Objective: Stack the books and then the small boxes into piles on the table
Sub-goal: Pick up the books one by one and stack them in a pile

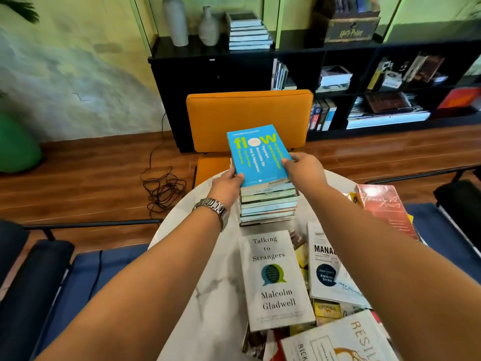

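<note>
Blue paperback "flow" book atop tall book stack, seemingly resting; left hand and right hand, arms outstretched, pinch its near corners.

My arms were bare from the lower edge of the view to the wrists; no sleeve showed on either one. On my left wrist I wore a silver metal wristwatch with a linked bracelet band, its links catching the light. My left hand and my right hand were bare too. I could make out no rings or gloves on the fingers.
</note>
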### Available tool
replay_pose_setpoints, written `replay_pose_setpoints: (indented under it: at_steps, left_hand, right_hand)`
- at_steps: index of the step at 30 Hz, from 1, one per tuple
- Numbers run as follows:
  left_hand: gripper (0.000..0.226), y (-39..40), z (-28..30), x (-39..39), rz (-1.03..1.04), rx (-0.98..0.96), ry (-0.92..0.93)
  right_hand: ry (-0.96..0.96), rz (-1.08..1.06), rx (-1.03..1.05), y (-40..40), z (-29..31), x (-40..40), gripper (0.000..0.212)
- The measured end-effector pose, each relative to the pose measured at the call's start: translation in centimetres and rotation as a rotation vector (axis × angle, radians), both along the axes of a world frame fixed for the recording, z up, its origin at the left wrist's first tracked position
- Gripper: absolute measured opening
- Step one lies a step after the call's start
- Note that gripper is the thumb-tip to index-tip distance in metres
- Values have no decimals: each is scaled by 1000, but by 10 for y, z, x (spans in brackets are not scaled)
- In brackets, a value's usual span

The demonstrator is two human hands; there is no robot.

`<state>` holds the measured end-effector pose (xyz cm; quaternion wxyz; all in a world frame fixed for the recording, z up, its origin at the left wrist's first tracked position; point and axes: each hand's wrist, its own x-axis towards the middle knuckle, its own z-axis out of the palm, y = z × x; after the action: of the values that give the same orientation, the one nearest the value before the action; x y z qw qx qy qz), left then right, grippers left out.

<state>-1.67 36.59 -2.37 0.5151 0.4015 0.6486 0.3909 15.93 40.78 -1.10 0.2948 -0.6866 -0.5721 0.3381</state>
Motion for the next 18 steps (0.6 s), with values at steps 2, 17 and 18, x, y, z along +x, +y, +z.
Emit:
replay_pose_setpoints:
  at_steps: [2,17,18]
  left_hand:
    - [37,5,-1,0,-11,8,47]
    - [40,12,-9,5,15,-22,13]
    - [40,12,-10,5,19,-19,24]
  right_hand:
    - [-44,13,0,4,-2,0,38]
    - [-71,41,-81,11,-21,4,32]
    - [-62,40,-94,11,-21,5,33]
